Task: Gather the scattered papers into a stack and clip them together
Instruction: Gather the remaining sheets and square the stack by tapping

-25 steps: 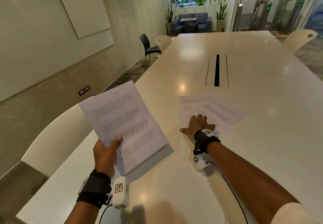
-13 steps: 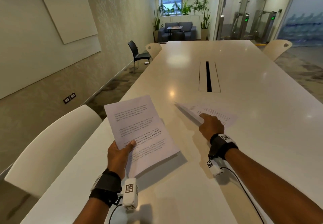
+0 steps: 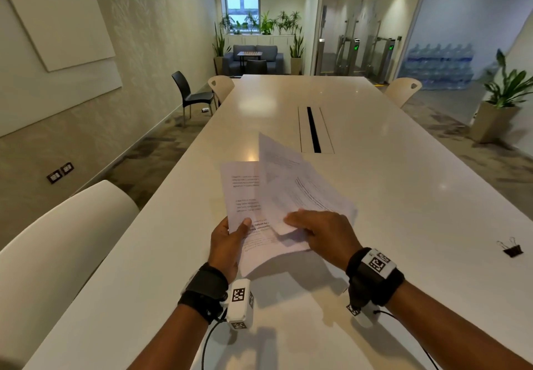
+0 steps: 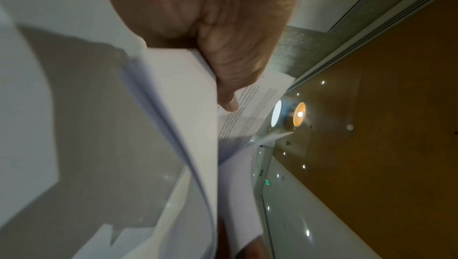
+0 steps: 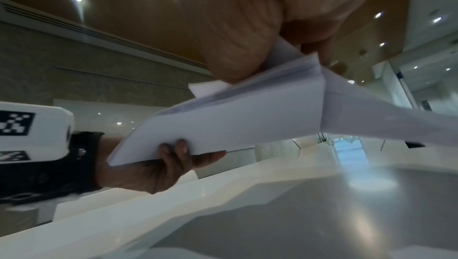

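My left hand [image 3: 238, 232] pinches the lower left edge of a printed sheet [image 3: 243, 191], thumb on top and fingers beneath, and holds it above the white table [image 3: 403, 196]. My right hand [image 3: 308, 227] grips a few more papers [image 3: 305, 193] by their near edge and holds them askew over the right half of that sheet. The left wrist view shows my left hand [image 4: 223, 38] on the sheets' [image 4: 178, 106] edge. In the right wrist view my right hand [image 5: 247, 28] clamps the papers [image 5: 247, 118] while the left hand [image 5: 158, 167] supports them from below. A black binder clip [image 3: 512, 250] lies far right.
A cable slot [image 3: 313, 128] runs down the middle of the table beyond the papers. White chairs [image 3: 57, 240] stand along the left edge, with more [image 3: 402, 90] at the far end. Wrist camera cables trail on the table near me.
My right hand lifted its papers off the table and brought them left and nearer, over the sheet in my left hand. The left hand moved right toward the middle.
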